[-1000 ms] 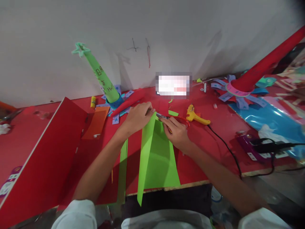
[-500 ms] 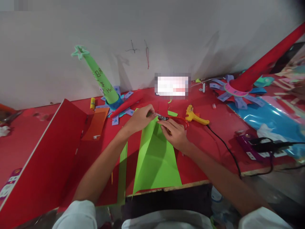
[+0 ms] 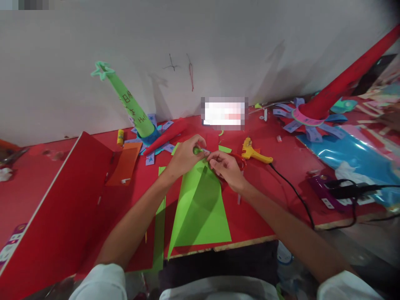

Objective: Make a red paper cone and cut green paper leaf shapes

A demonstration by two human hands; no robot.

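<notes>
A bright green sheet of paper (image 3: 200, 208), bent into a tapering cone shape, lies with its wide end toward me and its narrow end at my hands. My left hand (image 3: 188, 155) curls its fingers around the narrow tip. Opposite it, my right hand (image 3: 227, 167) pinches at the same tip, fingertips close to those of the left. A small pale bit shows between the fingers, too small to name. Behind my right hand lie scissors, of which the red handles (image 3: 242, 162) show; their blades are mostly hidden by the hand.
A yellow glue gun (image 3: 256, 154) lies to the right, its black cord running to a purple power strip (image 3: 325, 189). A lettered green cone (image 3: 134, 104) stands back left, a red cone (image 3: 340, 89) back right. Folded red board (image 3: 59, 208) rises at left; green strips (image 3: 159, 229) lie nearby.
My right hand's fingertips have moved up to the paper's tip, over where the scissors' metal part showed. The paper has shifted slightly left, and its right edge has drawn inward.
</notes>
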